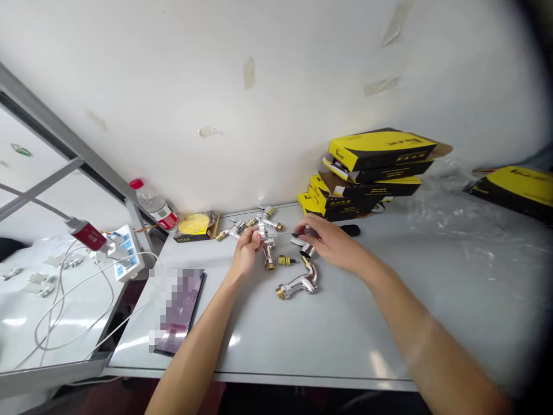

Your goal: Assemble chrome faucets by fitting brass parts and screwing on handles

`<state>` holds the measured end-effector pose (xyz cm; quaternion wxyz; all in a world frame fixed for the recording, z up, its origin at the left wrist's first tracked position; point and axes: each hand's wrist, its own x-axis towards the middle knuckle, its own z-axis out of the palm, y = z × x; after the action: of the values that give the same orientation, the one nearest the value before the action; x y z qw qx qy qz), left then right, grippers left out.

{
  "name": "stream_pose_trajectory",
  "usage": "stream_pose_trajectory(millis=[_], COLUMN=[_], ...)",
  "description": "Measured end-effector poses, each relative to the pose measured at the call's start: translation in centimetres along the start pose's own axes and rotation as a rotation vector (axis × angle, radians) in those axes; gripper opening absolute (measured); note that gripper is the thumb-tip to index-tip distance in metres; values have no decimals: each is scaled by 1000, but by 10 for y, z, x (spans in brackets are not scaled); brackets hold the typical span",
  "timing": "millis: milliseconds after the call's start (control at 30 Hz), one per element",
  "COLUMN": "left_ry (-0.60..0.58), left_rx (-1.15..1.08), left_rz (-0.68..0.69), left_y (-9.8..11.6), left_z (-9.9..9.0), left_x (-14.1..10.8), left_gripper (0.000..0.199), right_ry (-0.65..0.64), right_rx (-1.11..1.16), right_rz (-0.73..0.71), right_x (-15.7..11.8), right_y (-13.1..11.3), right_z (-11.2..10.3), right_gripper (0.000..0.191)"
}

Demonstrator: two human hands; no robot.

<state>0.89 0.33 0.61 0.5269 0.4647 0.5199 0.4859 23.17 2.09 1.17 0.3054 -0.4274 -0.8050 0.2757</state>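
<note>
In the head view my left hand (248, 252) is closed around a chrome tap (268, 249), whose brass threaded end points down toward me. My right hand (323, 239) grips a screwdriver, and its thin shaft (283, 233) runs left to the tap; the handle is mostly hidden by the fingers. Just below the hands lies a small yellow and black valve cartridge (286, 261). A chrome cap (307, 250) sits under my right hand. Nearer to me, a second chrome tap (300, 282) with a brass thread rests on the table.
Several more tap parts (231, 230) lie behind my left hand. Yellow and black boxes (380, 150) are stacked at the back right, beside clear plastic wrap (466, 202). At left are a flat box (194, 226), a bottle (155, 204), a power strip (129, 253) and a dark tablet-like item (184, 311).
</note>
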Motion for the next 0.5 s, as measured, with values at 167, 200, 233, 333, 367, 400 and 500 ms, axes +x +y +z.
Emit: stream_pose_trajectory(millis=[167,200,233,333,367,400,500], left_ry=[-27,-31,-38,-53,-61,-68,-72], left_rx=[53,63,74,108,122,134,131], left_rz=[26,28,31,44,44,42,18], left_y=[-4,-4,-5,-7,-8,-9,-10], left_z=[0,-1,-1,-2,-2,-2,-1], left_x=[-1,-1,-1,-2,-2,-2,-2], left_gripper=[36,36,36,36,36,36,36], right_ry=[5,-5,-16,-18,-18,-18,-56], right_rx=[-50,-42,-29,-18,-29,-35,-19], right_rz=[96,92,77,48,59,70,81], right_x=[1,1,1,0,0,-1,-1], right_y=[3,3,3,3,3,3,5], right_z=[-3,-3,-4,-5,-5,-5,-8], right_gripper=[37,34,29,30,34,38,38])
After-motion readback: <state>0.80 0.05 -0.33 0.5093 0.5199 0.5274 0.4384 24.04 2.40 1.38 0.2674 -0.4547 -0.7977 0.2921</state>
